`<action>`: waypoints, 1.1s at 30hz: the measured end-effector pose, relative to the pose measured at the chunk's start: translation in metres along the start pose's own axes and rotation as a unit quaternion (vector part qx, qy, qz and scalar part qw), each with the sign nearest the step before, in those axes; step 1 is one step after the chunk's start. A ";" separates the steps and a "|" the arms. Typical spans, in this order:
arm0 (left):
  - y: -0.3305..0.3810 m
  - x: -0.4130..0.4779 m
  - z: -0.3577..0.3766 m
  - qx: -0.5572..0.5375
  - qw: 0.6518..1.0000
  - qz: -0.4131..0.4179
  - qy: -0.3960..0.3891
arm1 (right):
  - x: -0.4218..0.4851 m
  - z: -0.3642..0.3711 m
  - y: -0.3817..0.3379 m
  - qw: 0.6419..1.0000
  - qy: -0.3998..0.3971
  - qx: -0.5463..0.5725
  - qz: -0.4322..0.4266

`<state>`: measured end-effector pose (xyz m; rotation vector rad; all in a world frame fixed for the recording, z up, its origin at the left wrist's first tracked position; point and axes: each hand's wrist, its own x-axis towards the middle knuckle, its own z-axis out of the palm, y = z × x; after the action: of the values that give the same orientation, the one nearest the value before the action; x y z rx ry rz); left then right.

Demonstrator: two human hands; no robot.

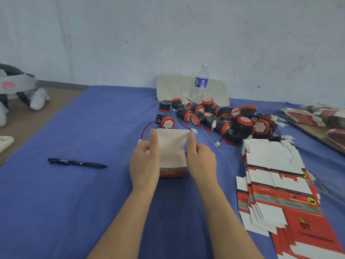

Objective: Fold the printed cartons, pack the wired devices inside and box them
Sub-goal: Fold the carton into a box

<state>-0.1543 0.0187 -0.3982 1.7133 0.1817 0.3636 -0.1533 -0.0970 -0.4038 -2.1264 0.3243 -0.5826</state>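
Gripping with left hand (144, 161) and right hand (200, 159) both sides of half-folded carton (172, 152), thumbs along its raised white flap. Right of carton, flat carton stack (276, 184); beyond carton, heaped wired devices (244, 121); left of carton, black pen (76, 162).

Only one view, worn on the head. Looking forward and down at the table (56, 212), from close above the left hand (143, 163) and right hand (202, 163). Wide enough to reach the wall (112, 34) at the far end.

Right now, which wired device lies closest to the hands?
The lone device just beyond the held carton, set apart left of the pile.
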 end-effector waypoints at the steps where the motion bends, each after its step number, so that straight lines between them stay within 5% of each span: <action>1: 0.000 -0.002 0.000 -0.001 1.000 0.001 -0.001 | -0.001 0.000 -0.002 1.000 0.002 0.013 0.004; 11: -0.005 0.001 0.002 0.009 1.000 -0.015 -0.022 | 0.006 -0.002 0.005 0.992 -0.101 0.057 0.043; 22: -0.014 0.003 0.005 0.064 0.995 0.051 -0.051 | 0.012 -0.006 0.003 0.988 -0.031 0.121 0.095; 33: -0.009 0.001 0.004 0.054 0.995 0.076 -0.044 | 0.017 -0.021 0.006 0.996 -0.056 0.071 -0.008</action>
<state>-0.1517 0.0167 -0.4071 1.8523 0.0071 0.3955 -0.1502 -0.1225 -0.3935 -2.0176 0.1973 -0.4799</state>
